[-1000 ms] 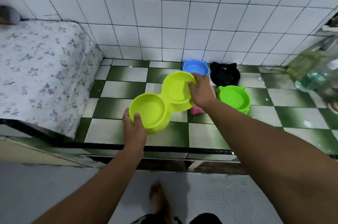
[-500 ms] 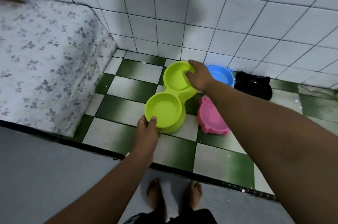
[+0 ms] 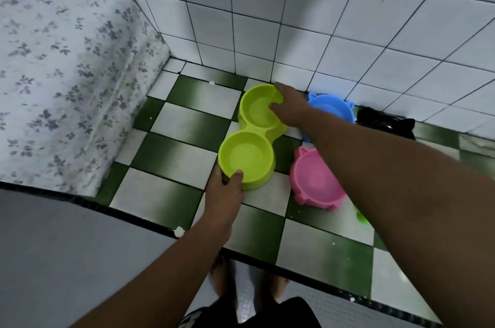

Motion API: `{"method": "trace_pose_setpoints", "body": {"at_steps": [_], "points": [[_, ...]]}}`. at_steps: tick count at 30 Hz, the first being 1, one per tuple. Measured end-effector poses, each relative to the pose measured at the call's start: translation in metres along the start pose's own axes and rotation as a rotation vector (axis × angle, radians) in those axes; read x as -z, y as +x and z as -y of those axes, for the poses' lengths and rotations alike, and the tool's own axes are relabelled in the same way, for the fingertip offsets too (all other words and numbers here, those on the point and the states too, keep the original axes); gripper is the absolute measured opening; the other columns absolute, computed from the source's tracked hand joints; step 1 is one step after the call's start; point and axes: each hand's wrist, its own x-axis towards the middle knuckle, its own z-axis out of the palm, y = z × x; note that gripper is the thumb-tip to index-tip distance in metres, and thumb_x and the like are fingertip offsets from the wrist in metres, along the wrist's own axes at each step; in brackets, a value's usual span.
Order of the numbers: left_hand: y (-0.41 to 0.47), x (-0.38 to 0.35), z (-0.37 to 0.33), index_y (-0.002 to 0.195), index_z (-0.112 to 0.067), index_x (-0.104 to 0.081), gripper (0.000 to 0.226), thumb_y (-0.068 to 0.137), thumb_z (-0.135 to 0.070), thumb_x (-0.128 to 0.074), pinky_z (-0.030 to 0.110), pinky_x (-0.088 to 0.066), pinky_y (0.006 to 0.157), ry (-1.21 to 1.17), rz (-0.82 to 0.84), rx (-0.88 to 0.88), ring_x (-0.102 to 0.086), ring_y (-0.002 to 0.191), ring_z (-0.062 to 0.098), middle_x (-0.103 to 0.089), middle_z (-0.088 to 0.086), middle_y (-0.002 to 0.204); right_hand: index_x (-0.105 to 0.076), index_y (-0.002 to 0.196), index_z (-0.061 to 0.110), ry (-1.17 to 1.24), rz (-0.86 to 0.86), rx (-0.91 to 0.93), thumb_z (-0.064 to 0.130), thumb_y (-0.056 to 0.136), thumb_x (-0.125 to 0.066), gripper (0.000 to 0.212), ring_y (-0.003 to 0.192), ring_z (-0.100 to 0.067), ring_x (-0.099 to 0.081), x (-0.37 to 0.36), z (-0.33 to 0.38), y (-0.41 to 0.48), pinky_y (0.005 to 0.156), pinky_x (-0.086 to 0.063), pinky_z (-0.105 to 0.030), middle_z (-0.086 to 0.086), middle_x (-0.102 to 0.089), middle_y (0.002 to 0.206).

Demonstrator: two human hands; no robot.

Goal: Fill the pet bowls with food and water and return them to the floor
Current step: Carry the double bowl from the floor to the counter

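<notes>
I see the double bowl low over the checkered floor, close to its back edge where the wall rises; I cannot tell whether it touches the tiles. My left hand grips the near cup's rim, thumb hooked over the top. My right hand grips the far cup's rim, fingers curled over its right side. Just right of it sits a pink bowl; a blue bowl and a black bowl line the back edge. A flowered mattress fills the left side.
</notes>
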Motion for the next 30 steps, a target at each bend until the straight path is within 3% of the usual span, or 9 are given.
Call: {"method": "trace_pose_setpoints", "body": {"at_steps": [5,9,12,15,17,21,24,30], "points": [[-0.001,0.0,0.002,0.146,-0.038,-0.049,0.051,0.1,-0.02,-0.061,0.05,-0.046,0.111,0.035,0.003,-0.03,-0.055,0.127,0.016,-0.058,-0.015,0.136,-0.029,0.154,0.005,0.024,0.017,-0.007,0.019,0.097,-0.062,0.067,0.141,-0.03,-0.038,-0.004,-0.002,0.005,0.107,-0.032,-0.027,-0.016,-0.036,0.156],[0.0,0.006,0.0,0.146,-0.027,-0.05,0.048,0.1,-0.025,-0.063,0.034,-0.044,0.107,0.125,-0.021,-0.083,-0.054,0.131,0.02,-0.057,-0.006,0.139,-0.028,0.155,0.009,0.04,-0.041,-0.001,0.028,0.094,-0.066,0.075,0.146,-0.029,-0.032,-0.004,0.001,0.0,0.118,-0.028,-0.036,-0.015,-0.031,0.159],[0.0,0.013,-0.014,0.156,-0.019,-0.035,0.068,0.098,-0.034,-0.065,0.038,-0.036,0.115,0.275,-0.106,-0.094,-0.037,0.145,0.026,-0.033,0.007,0.158,-0.031,0.153,0.008,0.063,-0.134,0.008,0.026,0.093,-0.067,0.072,0.148,-0.027,-0.028,-0.001,0.004,-0.014,0.118,-0.021,-0.03,-0.015,-0.031,0.159],[0.011,0.019,-0.047,0.157,-0.015,-0.031,0.072,0.096,-0.028,-0.067,0.029,-0.028,0.112,0.484,-0.119,-0.357,-0.028,0.148,0.026,-0.03,0.011,0.159,-0.033,0.152,0.006,0.062,-0.23,0.031,0.025,0.095,-0.066,0.069,0.147,-0.026,-0.028,0.006,0.007,-0.038,0.115,-0.018,-0.022,-0.014,-0.032,0.158],[0.023,0.018,-0.073,0.155,-0.014,-0.034,0.068,0.096,-0.028,-0.066,0.029,-0.026,0.111,0.604,-0.033,-0.553,-0.029,0.145,0.026,-0.034,0.012,0.155,-0.035,0.151,0.006,0.043,-0.282,0.049,0.026,0.094,-0.066,0.068,0.146,-0.026,-0.03,0.01,0.01,-0.059,0.115,-0.019,-0.023,-0.014,-0.035,0.157],[0.038,0.0,-0.099,0.147,-0.007,-0.046,0.067,0.09,-0.041,-0.058,0.034,-0.028,0.113,0.846,0.201,-0.75,-0.041,0.136,0.032,-0.048,0.016,0.144,-0.04,0.148,0.007,0.069,-0.379,0.027,0.026,0.093,-0.067,0.064,0.144,-0.024,-0.035,0.013,0.009,-0.111,0.114,-0.021,-0.023,-0.011,-0.04,0.154],[0.03,-0.012,-0.09,0.147,-0.008,-0.047,0.065,0.092,-0.038,-0.064,0.038,-0.028,0.115,0.948,0.312,-0.81,-0.041,0.138,0.035,-0.049,0.018,0.144,-0.041,0.148,0.007,0.087,-0.404,-0.02,0.024,0.094,-0.066,0.063,0.144,-0.024,-0.035,0.009,0.002,-0.154,0.115,-0.022,-0.024,-0.01,-0.04,0.154],[-0.021,-0.004,-0.042,0.148,-0.011,-0.047,0.069,0.088,-0.043,-0.063,0.048,-0.038,0.112,1.025,0.383,-0.862,-0.042,0.136,0.037,-0.048,0.018,0.146,-0.045,0.146,0.006,0.082,-0.447,-0.064,0.019,0.091,-0.066,0.06,0.138,-0.026,-0.042,-0.013,-0.02,-0.238,0.111,-0.027,-0.024,-0.012,-0.047,0.149]]}}
